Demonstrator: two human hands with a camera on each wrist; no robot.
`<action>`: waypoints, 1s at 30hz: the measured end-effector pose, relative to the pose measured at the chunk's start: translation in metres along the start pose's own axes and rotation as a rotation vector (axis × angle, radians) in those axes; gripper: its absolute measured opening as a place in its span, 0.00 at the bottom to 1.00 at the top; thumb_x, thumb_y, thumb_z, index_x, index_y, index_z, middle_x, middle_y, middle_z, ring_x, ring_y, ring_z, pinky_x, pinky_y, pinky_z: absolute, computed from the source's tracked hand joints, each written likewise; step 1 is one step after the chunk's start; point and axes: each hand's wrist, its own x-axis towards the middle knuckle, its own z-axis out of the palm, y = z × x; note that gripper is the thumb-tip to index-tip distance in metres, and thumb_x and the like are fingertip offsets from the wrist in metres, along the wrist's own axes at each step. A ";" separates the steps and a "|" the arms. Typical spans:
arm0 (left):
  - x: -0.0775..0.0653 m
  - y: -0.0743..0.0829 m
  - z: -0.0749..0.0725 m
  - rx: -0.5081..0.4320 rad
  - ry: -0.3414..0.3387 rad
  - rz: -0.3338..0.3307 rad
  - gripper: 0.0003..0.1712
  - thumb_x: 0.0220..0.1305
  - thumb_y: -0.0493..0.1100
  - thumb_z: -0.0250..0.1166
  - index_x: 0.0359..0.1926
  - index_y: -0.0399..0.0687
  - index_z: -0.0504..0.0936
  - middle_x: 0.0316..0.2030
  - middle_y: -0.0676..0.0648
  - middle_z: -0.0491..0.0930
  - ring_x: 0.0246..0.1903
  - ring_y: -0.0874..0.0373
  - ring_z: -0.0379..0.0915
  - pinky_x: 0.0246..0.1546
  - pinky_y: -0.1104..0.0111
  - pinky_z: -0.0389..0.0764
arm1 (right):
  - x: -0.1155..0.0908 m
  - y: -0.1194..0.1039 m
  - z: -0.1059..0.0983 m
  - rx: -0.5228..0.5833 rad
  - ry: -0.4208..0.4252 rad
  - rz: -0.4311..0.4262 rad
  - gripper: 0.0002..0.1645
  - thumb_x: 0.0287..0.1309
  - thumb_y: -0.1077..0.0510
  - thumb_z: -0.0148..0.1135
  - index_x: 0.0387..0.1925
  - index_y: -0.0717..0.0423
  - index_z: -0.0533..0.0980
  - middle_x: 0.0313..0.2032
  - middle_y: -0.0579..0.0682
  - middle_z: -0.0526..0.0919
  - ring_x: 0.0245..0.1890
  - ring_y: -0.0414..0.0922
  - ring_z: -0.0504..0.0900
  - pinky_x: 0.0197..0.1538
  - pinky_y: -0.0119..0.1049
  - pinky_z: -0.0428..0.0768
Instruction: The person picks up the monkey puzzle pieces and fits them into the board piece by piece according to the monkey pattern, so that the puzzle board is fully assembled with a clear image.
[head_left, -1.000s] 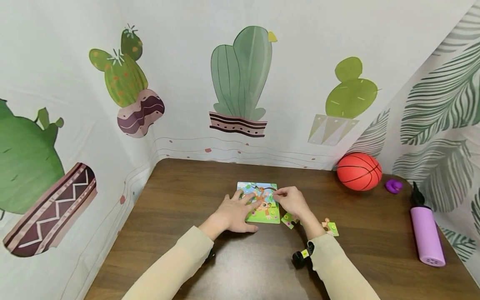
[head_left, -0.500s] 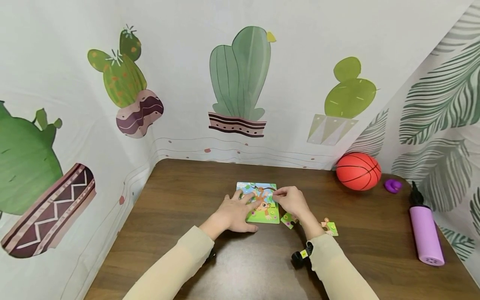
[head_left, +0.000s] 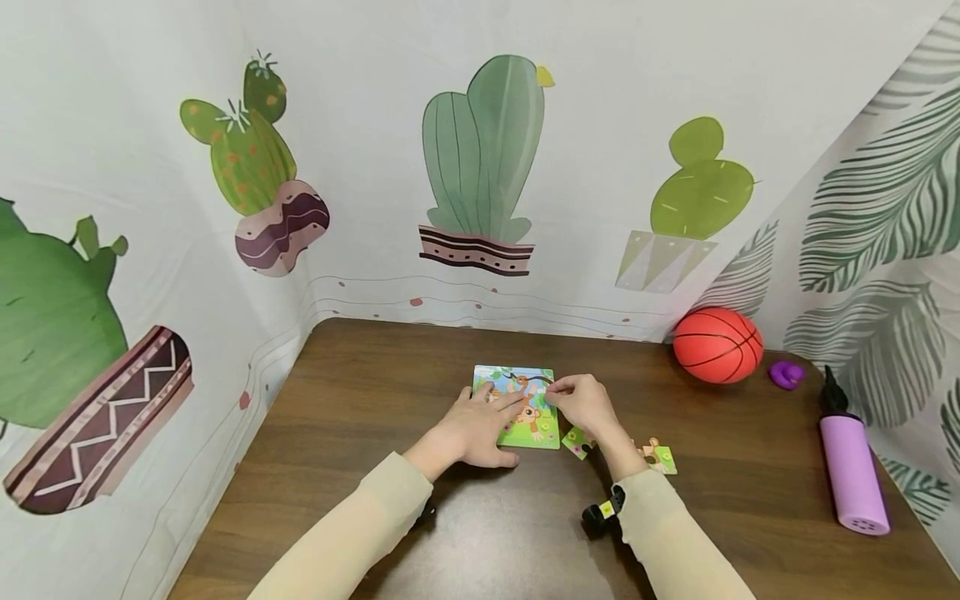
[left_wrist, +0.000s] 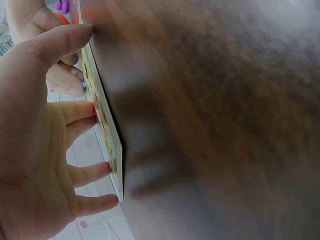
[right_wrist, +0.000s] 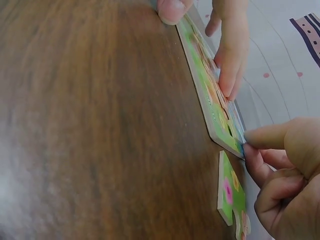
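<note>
A jigsaw puzzle board (head_left: 538, 437) with a monkey picture lies flat on the table. My left hand (head_left: 480, 427) rests over its left side with fingers spread; in the left wrist view the fingertips touch the board's face and the thumb reaches along its near edge. At the right edge, the thumb and forefinger of my right hand (head_left: 588, 406) pinch a small puzzle piece, mostly hidden by the fingertips. Just below that hand is a loose green puzzle piece (right_wrist: 228, 187) with a pink flower. Farther right, partly behind the right wrist, lies another loose piece (head_left: 663, 459).
On the brown wooden table (head_left: 360, 375), a red toy basketball (head_left: 717, 346) sits at the back right beside a purple rubber duck (head_left: 786, 375). A pink hand pump (head_left: 855, 475) lies along the right edge. A cactus-print cloth (head_left: 360, 167) hangs behind.
My left hand has shifted slightly right and toward me on the board, uncovering more of its upper left. The right hand keeps its place at the right edge.
</note>
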 end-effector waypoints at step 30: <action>-0.011 -0.015 0.009 -0.081 0.013 0.046 0.50 0.67 0.77 0.56 0.83 0.72 0.50 0.83 0.53 0.40 0.81 0.45 0.34 0.76 0.43 0.42 | -0.061 0.051 -0.044 -0.114 -0.009 -0.124 0.17 0.58 0.50 0.77 0.45 0.53 0.87 0.34 0.44 0.84 0.35 0.43 0.79 0.37 0.39 0.77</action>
